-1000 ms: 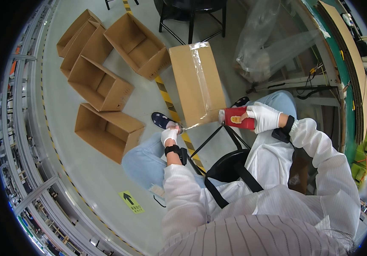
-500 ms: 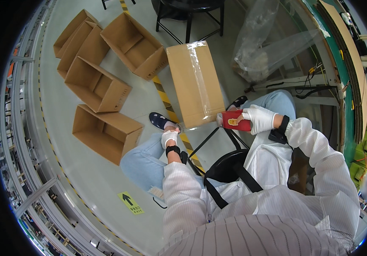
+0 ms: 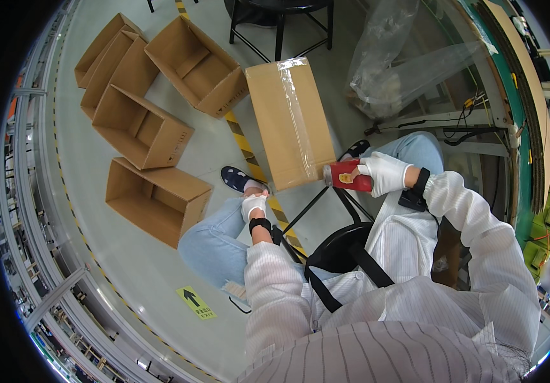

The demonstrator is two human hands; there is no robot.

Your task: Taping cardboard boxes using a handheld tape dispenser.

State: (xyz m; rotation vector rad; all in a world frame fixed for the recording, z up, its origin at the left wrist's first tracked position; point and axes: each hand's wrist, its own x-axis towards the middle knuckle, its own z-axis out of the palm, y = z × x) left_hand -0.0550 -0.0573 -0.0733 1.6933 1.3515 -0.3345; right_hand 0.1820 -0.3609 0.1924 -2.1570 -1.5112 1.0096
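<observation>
Left hand [image 3: 252,205] in a white glove is clenched near the knee, seemingly pinching a tape end, though the tape itself is too thin to tell. Right hand [image 3: 383,174] is wrapped around a red tape dispenser [image 3: 346,175], held against the near edge of the sealed carton [image 3: 291,121], probably to finish the seam. The carton is propped at the knees, clear tape run along its top. 4 open cartons [image 3: 150,127] are left on the floor beyond, a black stool [image 3: 281,13] farther still.
</observation>
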